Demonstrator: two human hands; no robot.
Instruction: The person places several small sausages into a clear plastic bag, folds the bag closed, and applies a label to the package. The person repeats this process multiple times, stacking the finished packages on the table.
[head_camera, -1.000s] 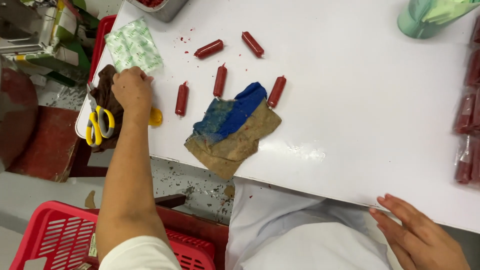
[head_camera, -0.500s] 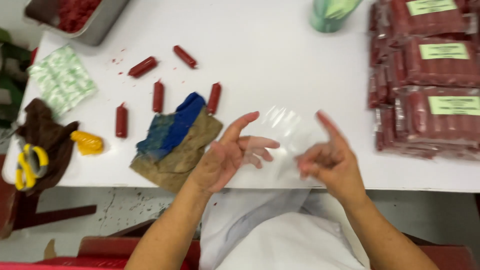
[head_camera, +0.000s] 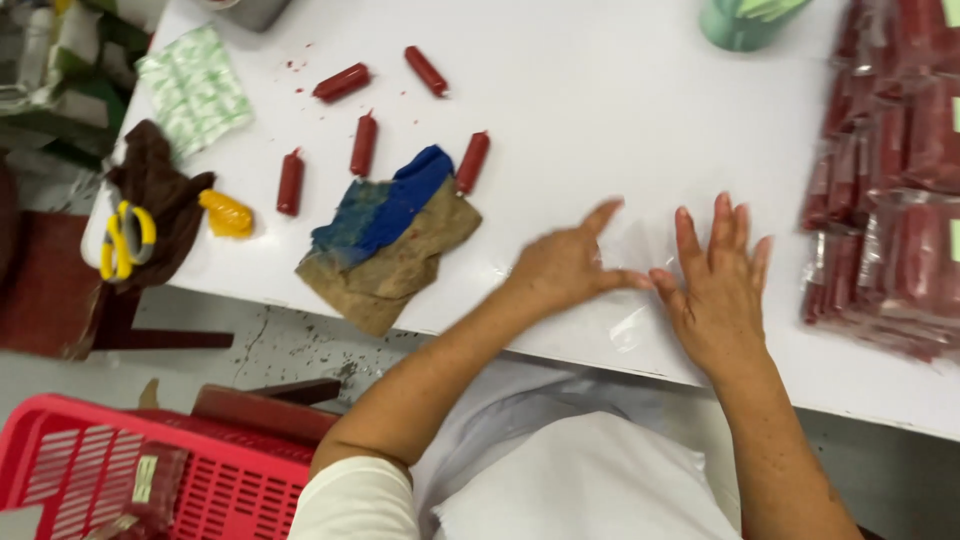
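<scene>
A clear plastic bag lies flat on the white table near its front edge. My left hand rests on the bag's left part with fingers apart. My right hand presses flat on its right part, fingers spread. Several red sausages lie loose to the left, one nearest beside a blue and brown rag.
Stacked packs of red sausages fill the right edge. A green cup stands at the back. Yellow scissors on a brown cloth, a yellow lump and a green-patterned cloth lie at the left. A red basket sits on the floor.
My left hand left the scissors at the left end and came to the middle. Both hands held the clear bag up, and now press it flat on the table.
</scene>
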